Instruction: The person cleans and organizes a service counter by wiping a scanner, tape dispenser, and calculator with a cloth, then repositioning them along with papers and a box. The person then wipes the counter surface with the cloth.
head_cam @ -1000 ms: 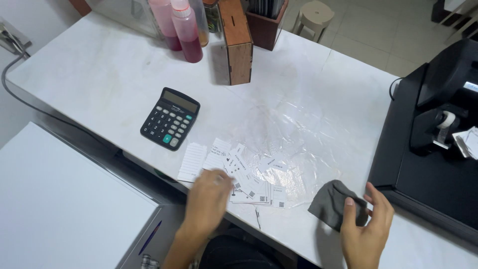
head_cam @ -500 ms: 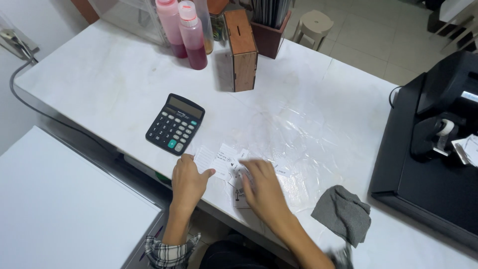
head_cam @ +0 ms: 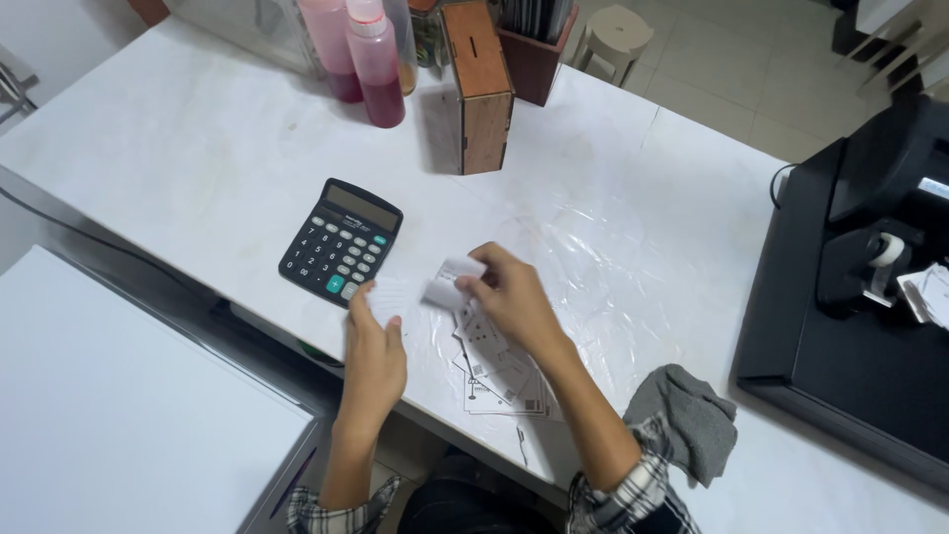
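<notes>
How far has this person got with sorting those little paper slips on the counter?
Done so far: hard to tell; no sorted stack shows. In hand: the left hand presses on one white slip beside the calculator, and the right hand lifts a curled slip. Left: several printed slips lie loose on the plastic sheet, and the grey cloth sits untouched.

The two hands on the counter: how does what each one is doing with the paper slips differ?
The right hand has lifted a curled white slip off the counter, pinched in its fingers; the left hand lies lower, its fingers on a flatter slip beside the calculator. The right hand reaches across the printed slips; the left stays at the counter's near edge. Both wear plaid sleeves.
</notes>
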